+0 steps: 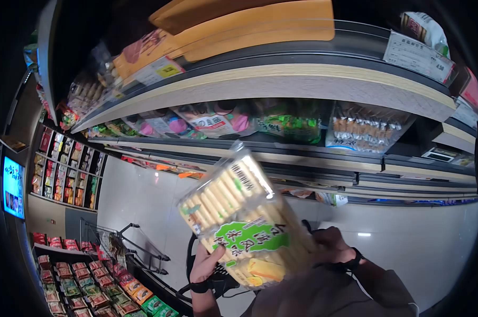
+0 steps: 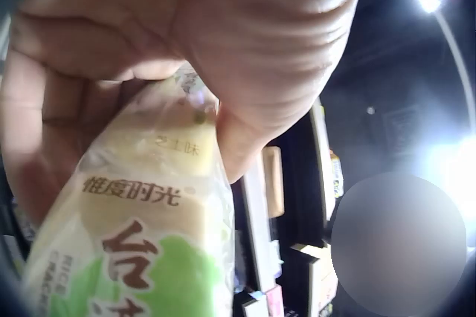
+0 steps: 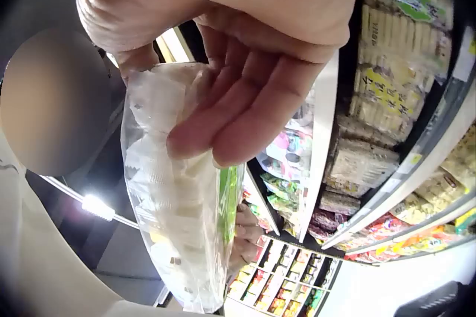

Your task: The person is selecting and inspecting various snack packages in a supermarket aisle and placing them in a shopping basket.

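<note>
A clear bag of rice crackers (image 1: 244, 216) with a green printed patch is tilted in front of the person's body, over the lap of a dark top. The left hand (image 1: 204, 264) grips its lower left edge, thumb lying on the printed front. In the left wrist view, this hand (image 2: 186, 42) pinches a narrow end of the bag between thumb and fingers. On the opposite edge, the right hand (image 1: 331, 245) holds the bag, slightly blurred. The right wrist view shows that hand's fingers (image 3: 245, 109) curled over the crinkled side, with the thumb behind it.
Ahead runs a shop shelf (image 1: 260, 79) with packaged snacks (image 1: 366, 129) and price labels (image 1: 419, 55). A metal cart (image 1: 128, 243) stands at lower left, near a display of small packets (image 1: 85, 285). A lit screen (image 1: 12, 187) hangs at far left, above the pale tiled floor (image 1: 133, 190).
</note>
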### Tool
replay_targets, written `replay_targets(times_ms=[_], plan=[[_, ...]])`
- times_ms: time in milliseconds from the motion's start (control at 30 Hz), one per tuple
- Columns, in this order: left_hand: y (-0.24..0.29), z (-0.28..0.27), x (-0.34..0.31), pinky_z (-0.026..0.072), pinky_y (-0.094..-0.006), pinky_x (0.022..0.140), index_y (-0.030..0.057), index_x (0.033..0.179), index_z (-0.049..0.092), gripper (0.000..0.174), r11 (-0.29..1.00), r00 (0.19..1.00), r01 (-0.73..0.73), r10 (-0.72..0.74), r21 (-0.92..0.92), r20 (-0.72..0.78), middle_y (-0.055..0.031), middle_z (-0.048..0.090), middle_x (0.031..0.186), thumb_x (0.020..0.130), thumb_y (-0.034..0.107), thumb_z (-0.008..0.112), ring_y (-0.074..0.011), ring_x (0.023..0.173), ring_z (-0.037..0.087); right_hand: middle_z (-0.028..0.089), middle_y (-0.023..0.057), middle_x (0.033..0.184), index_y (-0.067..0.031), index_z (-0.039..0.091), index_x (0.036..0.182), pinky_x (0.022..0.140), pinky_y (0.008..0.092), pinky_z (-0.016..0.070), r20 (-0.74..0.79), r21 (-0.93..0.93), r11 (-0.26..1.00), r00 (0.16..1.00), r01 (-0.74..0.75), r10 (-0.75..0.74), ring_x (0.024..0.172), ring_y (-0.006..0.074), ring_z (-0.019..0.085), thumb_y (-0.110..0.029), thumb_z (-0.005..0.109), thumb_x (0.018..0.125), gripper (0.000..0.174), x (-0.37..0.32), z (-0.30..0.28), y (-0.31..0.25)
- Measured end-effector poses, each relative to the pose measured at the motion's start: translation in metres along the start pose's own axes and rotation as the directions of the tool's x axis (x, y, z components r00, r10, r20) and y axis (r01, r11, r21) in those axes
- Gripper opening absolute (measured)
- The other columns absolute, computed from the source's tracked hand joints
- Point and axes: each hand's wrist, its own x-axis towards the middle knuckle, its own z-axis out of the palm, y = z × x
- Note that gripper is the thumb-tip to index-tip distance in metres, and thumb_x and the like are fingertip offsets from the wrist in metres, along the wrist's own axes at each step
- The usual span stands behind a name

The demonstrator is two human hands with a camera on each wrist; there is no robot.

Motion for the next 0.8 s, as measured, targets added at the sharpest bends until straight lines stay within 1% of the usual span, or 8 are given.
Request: replay_targets(times_ms=[67, 100, 167, 200, 367, 533, 600, 800], plan=[[-0.042, -0.021, 0.002, 0.0413, -0.0312, 0.093, -0.0031, 0.129, 0.044, 0.056, 0.999, 0.995, -0.039, 0.042, -0.038, 0.088, -0.0082, 0.057, 0.119, 0.086, 0.023, 0.067, -0.0153, 0.107, 0.053, 0.065, 0.0115, 0.080, 0.0003, 0.065, 0.099, 0.063, 0.0282, 0.0423, -0.004, 0.097, 0.993, 0.998, 0.062, -0.062, 0.073, 0.0142, 0.061, -0.021, 0.068, 0.082, 0.028, 0.008, 0.005, 0.015], [-0.046, -0.025, -0.006, 0.0429, -0.0306, 0.091, -0.0030, 0.129, 0.044, 0.056, 0.999, 0.996, 0.003, 0.001, -0.038, 0.093, -0.0086, 0.057, 0.119, 0.086, 0.025, 0.066, -0.0152, 0.105, 0.055, 0.064, 0.0088, 0.079, 0.0009, 0.064, 0.098, 0.062, 0.0275, 0.0416, 0.090, 0.113, 0.958, 0.963, -0.262, 0.253, 0.075, 0.0093, 0.056, -0.022, 0.065, 0.084, 0.026, 0.012, 0.010, 0.023], [-0.063, -0.056, -0.021, 0.0487, -0.0251, 0.072, -0.0025, 0.122, 0.049, 0.050, 0.960, 0.959, 0.279, -0.280, 0.037, 0.045, -0.0080, 0.064, 0.104, 0.088, 0.031, 0.063, -0.0127, 0.085, 0.061, 0.062, 0.0072, 0.078, 0.0015, 0.064, 0.093, 0.065, 0.0256, 0.0420, 0.097, 0.177, 0.866, 0.884, -0.468, 0.458, 0.076, 0.0071, 0.053, -0.023, 0.063, 0.087, 0.025, 0.023, 0.024, 0.022], [-0.078, -0.038, -0.027, 0.0438, -0.0210, 0.051, -0.0006, 0.112, 0.055, 0.045, 0.990, 0.983, 0.107, -0.120, -0.095, -0.138, -0.0057, 0.065, 0.083, 0.088, 0.036, 0.062, -0.0095, 0.062, 0.059, 0.062, 0.0072, 0.078, 0.0015, 0.064, 0.093, 0.065, 0.0256, 0.0420, 0.117, 0.183, 0.857, 0.876, -0.481, 0.467, 0.076, 0.0071, 0.053, -0.023, 0.063, 0.087, 0.025, 0.026, 0.030, 0.036], [-0.133, -0.093, -0.031, 0.0369, -0.0225, 0.043, 0.0024, 0.078, 0.059, 0.041, 0.977, 0.892, 0.211, -0.180, 0.030, -0.415, -0.0055, 0.061, 0.065, 0.084, 0.042, 0.065, -0.0091, 0.048, 0.052, 0.062, 0.0062, 0.089, -0.0014, 0.060, 0.106, 0.068, 0.0257, 0.0480, 0.269, 0.197, 0.812, 0.827, -0.549, 0.493, 0.080, 0.0103, 0.058, -0.030, 0.053, 0.093, 0.032, 0.062, 0.061, 0.110], [-0.193, -0.185, 0.017, 0.0279, -0.0271, 0.038, 0.0095, 0.053, 0.051, 0.044, 0.914, 0.699, 0.404, -0.322, -0.020, -0.639, 0.0016, 0.042, 0.045, 0.083, 0.038, 0.067, -0.0089, 0.037, 0.038, 0.064, 0.0106, 0.088, -0.0003, 0.055, 0.111, 0.056, 0.0281, 0.0536, -0.161, 0.296, 0.680, 0.666, -0.671, 0.728, 0.064, 0.0166, 0.064, -0.026, 0.045, 0.097, 0.030, 0.039, 0.032, 0.198], [-0.293, -0.267, 0.042, 0.0374, -0.0305, 0.043, 0.0008, 0.060, 0.060, 0.045, 0.934, 0.639, 0.354, -0.280, -0.048, -0.716, -0.0034, 0.051, 0.051, 0.081, 0.039, 0.069, -0.0130, 0.045, 0.049, 0.063, 0.0106, 0.083, -0.0005, 0.058, 0.104, 0.052, 0.0280, 0.0528, -0.373, 0.145, 0.737, 0.653, -0.660, 0.659, 0.062, 0.0165, 0.064, -0.021, 0.048, 0.094, 0.025, -0.004, 0.009, 0.228], [-0.370, -0.334, 0.076, 0.0508, -0.0391, 0.069, -0.0091, 0.092, 0.067, 0.056, 0.754, 0.514, 0.620, -0.185, 0.214, -0.838, -0.0186, 0.069, 0.080, 0.079, 0.045, 0.068, -0.0286, 0.074, 0.067, 0.066, 0.0182, 0.082, 0.0013, 0.058, 0.103, 0.047, 0.0351, 0.0549, -0.613, 0.105, 0.316, 0.188, -0.943, 0.767, 0.058, 0.0259, 0.066, -0.022, 0.049, 0.089, 0.029, -0.117, -0.004, 0.232]])
